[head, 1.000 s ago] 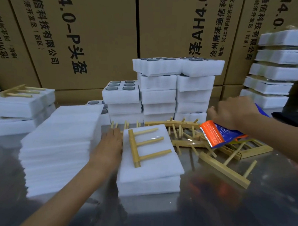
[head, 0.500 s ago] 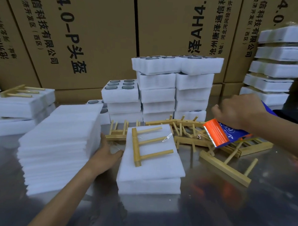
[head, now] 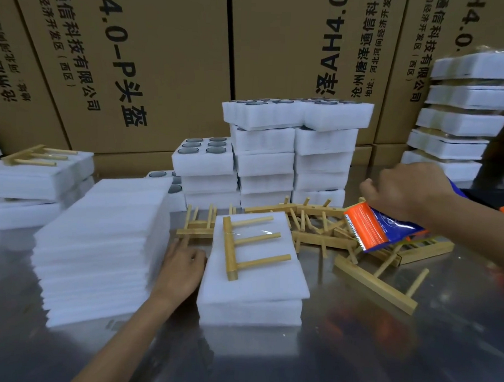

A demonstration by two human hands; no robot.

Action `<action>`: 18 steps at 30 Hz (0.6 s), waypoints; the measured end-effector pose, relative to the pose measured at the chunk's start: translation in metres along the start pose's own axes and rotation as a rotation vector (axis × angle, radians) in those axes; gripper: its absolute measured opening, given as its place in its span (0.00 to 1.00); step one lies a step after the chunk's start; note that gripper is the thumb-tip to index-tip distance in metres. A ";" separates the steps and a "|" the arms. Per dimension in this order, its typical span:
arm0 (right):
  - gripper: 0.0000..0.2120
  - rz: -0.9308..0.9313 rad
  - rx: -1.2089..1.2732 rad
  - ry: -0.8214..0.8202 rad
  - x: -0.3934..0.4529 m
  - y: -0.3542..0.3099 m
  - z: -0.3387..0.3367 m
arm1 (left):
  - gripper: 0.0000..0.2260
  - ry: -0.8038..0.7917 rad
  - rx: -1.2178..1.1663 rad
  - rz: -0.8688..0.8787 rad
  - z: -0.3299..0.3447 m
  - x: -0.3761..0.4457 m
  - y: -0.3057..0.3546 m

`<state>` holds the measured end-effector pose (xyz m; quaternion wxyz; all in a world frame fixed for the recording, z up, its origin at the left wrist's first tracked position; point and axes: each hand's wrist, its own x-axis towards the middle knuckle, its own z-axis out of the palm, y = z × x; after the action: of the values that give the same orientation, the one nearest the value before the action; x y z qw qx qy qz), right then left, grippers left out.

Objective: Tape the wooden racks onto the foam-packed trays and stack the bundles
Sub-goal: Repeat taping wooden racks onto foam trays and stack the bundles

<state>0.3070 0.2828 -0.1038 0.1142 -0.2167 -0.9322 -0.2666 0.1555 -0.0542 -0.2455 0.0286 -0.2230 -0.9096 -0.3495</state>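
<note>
Wooden rack (head: 250, 244) lies flat on the foam-packed tray (head: 255, 280) mid-tabletop (head: 411, 356), a strip of clear tape across its pegs. The left hand (head: 181, 270) rests loose-fingered on the tabletop at the tray's left side. The right hand (head: 404, 191) grips an orange tape dispenser (head: 367, 229) above loose wooden racks (head: 321, 225).

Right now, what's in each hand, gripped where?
Right hand grips the tape dispenser by its rear handle, orange cutter end forward. Left hand holds nothing; it rests beside the foam bundle.
</note>
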 end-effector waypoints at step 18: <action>0.20 0.060 0.010 0.011 -0.005 0.002 -0.001 | 0.44 -0.451 -0.470 -0.462 -0.022 0.032 0.046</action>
<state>0.3123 0.2822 -0.1040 0.1286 -0.2426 -0.9259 -0.2594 0.1444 -0.0256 -0.1937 -0.3027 -0.0843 -0.8144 -0.4878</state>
